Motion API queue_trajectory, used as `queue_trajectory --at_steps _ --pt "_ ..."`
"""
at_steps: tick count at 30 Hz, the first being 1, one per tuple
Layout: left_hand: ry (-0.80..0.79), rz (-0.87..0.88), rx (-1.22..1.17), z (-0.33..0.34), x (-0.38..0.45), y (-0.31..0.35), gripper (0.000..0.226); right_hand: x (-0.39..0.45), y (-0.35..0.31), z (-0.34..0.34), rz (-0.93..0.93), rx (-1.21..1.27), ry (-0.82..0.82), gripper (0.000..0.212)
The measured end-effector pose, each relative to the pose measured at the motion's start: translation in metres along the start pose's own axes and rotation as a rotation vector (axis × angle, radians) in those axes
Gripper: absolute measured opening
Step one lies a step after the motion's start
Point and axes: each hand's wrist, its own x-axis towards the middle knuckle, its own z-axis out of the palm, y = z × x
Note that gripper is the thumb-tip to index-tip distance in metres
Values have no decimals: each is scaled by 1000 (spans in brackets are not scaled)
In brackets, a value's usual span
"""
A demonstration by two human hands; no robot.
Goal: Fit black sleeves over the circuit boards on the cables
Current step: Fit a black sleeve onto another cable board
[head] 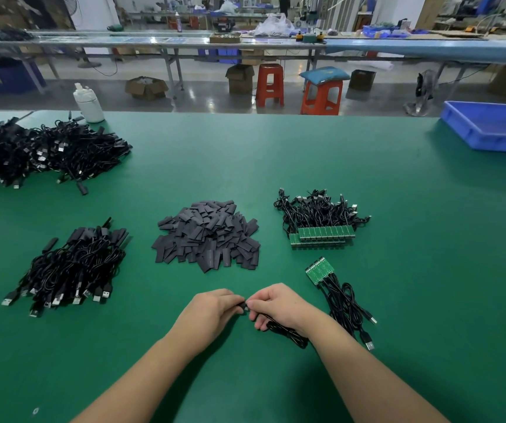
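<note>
A green mat (367, 178) covers the bench, and beyond its far edge lies a factory hall with long worktables, two red stools (270, 83) and cardboard boxes on a shiny floor. Far to the left of the hands sprawls a large heap of black USB cables (41, 154), with a white bottle (88, 103) standing behind it. Nearer, ahead and left of the left hand (212, 312), sits a bundle of sleeved cables (72, 267), plugs toward the person. Straight ahead of both hands is one pile of flat black sleeves (207, 236), too many to count. The left hand pinches a small black piece, seemingly a sleeve (241, 305), between curled fingertips; the right hand (279, 305) meets it, fingers curled around a black cable (288, 334) that loops under the wrist onto the mat. The board end is hidden between the fingertips. Ahead and right of the right hand lies a stack of cables with bare green circuit boards (325, 233) lined up in a row, and just beside that hand a smaller fan of boards on cables (320, 270). Far right rests a blue plastic tray (489, 129).
</note>
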Motion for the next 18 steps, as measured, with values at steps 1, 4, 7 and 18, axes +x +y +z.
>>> queue_trajectory --at_steps 1,4,7,18 --pt "8 -2 -11 0 -1 1 19 0 0 0 -2 -1 0 18" --pt "23 -5 -28 1 -1 2 18 1 1 -1 -7 -8 3 16" --pt "15 -12 -31 2 -1 2 19 2 3 -2 -13 -8 -5 15" --pt "-62 -74 3 8 4 5 27 3 4 1 -26 31 -9 9"
